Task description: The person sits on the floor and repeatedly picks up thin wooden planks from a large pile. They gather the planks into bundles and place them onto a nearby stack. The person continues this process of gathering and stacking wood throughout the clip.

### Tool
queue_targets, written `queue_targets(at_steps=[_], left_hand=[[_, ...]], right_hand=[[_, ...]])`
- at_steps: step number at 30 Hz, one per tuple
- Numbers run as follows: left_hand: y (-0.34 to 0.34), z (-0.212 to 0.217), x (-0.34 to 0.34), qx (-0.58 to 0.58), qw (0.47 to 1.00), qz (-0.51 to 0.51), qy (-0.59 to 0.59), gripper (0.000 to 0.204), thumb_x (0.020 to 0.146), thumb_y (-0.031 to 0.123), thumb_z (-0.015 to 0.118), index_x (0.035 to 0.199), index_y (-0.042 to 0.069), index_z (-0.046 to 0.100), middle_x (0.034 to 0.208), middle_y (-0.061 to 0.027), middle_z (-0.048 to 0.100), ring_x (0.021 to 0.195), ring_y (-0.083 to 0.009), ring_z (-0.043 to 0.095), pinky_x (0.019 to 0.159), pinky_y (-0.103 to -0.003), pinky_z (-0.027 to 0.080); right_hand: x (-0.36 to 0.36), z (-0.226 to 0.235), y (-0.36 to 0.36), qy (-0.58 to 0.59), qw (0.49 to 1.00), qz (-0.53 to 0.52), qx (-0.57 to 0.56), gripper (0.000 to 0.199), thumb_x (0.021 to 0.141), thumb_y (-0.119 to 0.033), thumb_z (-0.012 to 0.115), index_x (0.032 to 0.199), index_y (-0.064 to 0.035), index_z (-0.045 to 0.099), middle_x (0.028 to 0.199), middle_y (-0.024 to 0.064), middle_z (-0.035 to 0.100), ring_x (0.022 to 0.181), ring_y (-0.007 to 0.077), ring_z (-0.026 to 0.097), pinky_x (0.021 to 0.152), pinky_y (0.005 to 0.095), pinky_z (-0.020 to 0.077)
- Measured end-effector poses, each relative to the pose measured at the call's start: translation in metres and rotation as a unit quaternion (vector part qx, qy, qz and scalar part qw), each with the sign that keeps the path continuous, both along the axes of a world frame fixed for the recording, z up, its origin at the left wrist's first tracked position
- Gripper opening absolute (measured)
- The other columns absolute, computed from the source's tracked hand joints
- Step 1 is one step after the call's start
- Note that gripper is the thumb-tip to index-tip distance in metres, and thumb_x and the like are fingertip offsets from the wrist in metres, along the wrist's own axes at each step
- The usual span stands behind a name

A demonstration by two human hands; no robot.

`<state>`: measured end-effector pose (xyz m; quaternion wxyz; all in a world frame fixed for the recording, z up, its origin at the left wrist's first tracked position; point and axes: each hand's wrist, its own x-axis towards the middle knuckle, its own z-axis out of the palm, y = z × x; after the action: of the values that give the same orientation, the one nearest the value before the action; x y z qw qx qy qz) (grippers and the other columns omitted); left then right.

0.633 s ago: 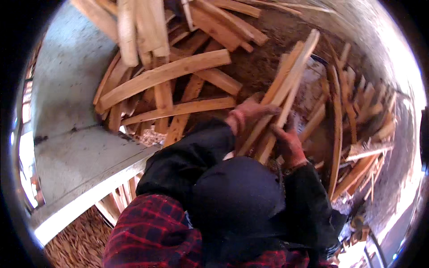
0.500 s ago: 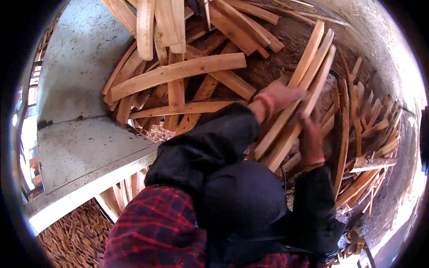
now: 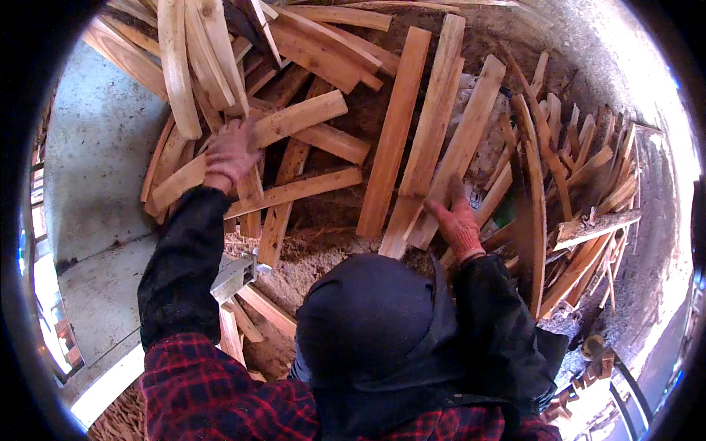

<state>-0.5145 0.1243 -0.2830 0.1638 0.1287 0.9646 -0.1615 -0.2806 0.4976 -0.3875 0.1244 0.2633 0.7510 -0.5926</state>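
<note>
My left hand (image 3: 232,153), in a pinkish knit glove, reaches over the pile at the left. It wraps across a slightly curved wooden slat (image 3: 300,120) lying on top of other pieces; the fingertips are partly lost against the wood. Three wooden slats lie side by side right of the middle: a reddish one (image 3: 396,132), a paler one (image 3: 434,121) and a third (image 3: 471,136) nearest my right hand. My right hand (image 3: 457,223), gloved alike, rests at the lower edge of that third slat, thumb and fingers spread apart.
Upright slats (image 3: 202,59) crowd the upper left beside a grey metal panel (image 3: 107,154). Rough, splintered offcuts (image 3: 588,198) are heaped at the right against a pale wall (image 3: 654,95). Sawdust (image 3: 309,253) covers the ground between, near a metal bracket (image 3: 235,275).
Both hands held a bundle of slats at the right; those slats now lie down side by side. My left hand has swung left onto the pile, and my right hand has loosened.
</note>
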Motion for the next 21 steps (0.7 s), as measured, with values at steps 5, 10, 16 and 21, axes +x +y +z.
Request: queue_targets(at_steps=[5, 10, 16, 21], left_hand=[[0.048, 0.029, 0.019, 0.189, 0.981, 0.010, -0.042, 0.062, 0.070, 0.046, 0.074, 0.117, 0.007, 0.061, 0.114, -0.0197, 0.062, 0.106, -0.0376, 0.060, 0.092, -0.045, 0.048], [0.093, 0.021, 0.059, 0.341, 0.925, 0.120, -0.113, 0.063, 0.063, 0.049, 0.075, 0.109, 0.007, 0.068, 0.105, -0.0202, 0.068, 0.100, -0.0357, 0.064, 0.088, -0.041, 0.050], [0.156, 0.039, 0.054, 0.411, 0.898, 0.120, -0.099, 0.091, 0.066, 0.055, 0.074, 0.138, 0.006, 0.047, 0.138, -0.0268, 0.047, 0.124, -0.0416, 0.049, 0.104, -0.043, 0.041], [0.027, 0.045, -0.041, 0.177, 0.897, 0.117, 0.389, 0.116, 0.062, 0.055, 0.082, 0.148, 0.000, 0.026, 0.145, -0.0277, 0.036, 0.133, -0.0452, 0.036, 0.113, -0.048, 0.029]], right_hand=[[-0.004, 0.024, 0.006, -0.052, 0.998, 0.024, -0.017, 0.092, 0.083, -0.030, 0.074, 0.152, -0.0008, 0.022, 0.152, 0.0186, 0.036, 0.140, 0.0275, 0.036, 0.114, 0.0356, 0.0296], [-0.002, 0.019, 0.006, -0.009, 0.997, -0.027, -0.074, 0.084, 0.085, -0.025, 0.073, 0.151, -0.0019, 0.025, 0.154, 0.0173, 0.032, 0.139, 0.0281, 0.036, 0.113, 0.0353, 0.0314], [0.002, 0.007, 0.012, 0.013, 0.995, -0.007, -0.095, 0.081, 0.085, -0.023, 0.073, 0.150, -0.0028, 0.028, 0.153, 0.0152, 0.034, 0.138, 0.0252, 0.037, 0.110, 0.0352, 0.0346], [0.015, -0.029, 0.001, 0.025, 0.995, 0.002, -0.094, 0.084, 0.084, -0.024, 0.074, 0.150, -0.0027, 0.027, 0.149, 0.0158, 0.040, 0.134, 0.0264, 0.043, 0.110, 0.0349, 0.0349]])
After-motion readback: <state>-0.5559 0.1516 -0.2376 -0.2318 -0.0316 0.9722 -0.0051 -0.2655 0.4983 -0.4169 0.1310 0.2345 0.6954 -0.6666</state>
